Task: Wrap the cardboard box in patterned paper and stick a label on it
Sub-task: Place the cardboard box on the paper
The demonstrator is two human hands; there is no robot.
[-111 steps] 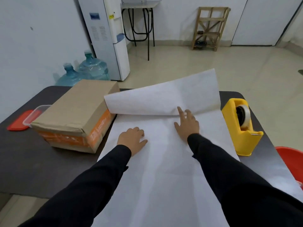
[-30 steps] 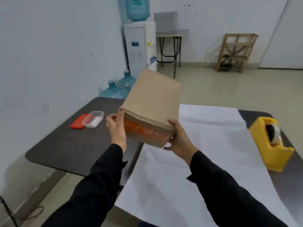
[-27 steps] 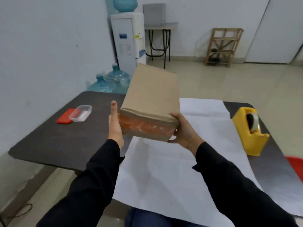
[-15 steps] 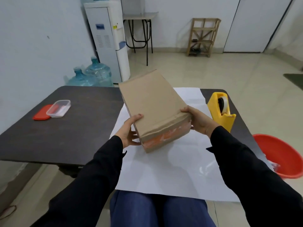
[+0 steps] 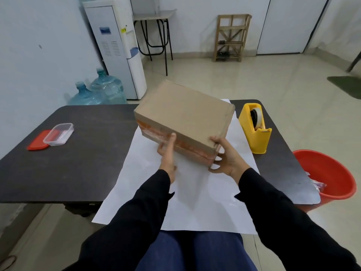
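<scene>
- Holds cardboard box (image 5: 185,118) over white paper (image 5: 195,194), mid-table (image 5: 82,157).
- Presses left hand (image 5: 166,154) flat on its near side, 7 o'clock; curls right hand (image 5: 228,156) round near corner, 5 o'clock.
- Shows yellow tape dispenser (image 5: 255,130) at 3 o'clock.

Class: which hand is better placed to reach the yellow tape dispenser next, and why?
Probably right. The right hand grips the cardboard box nearest the tape dispenser; the left hand would cross the box.
</scene>
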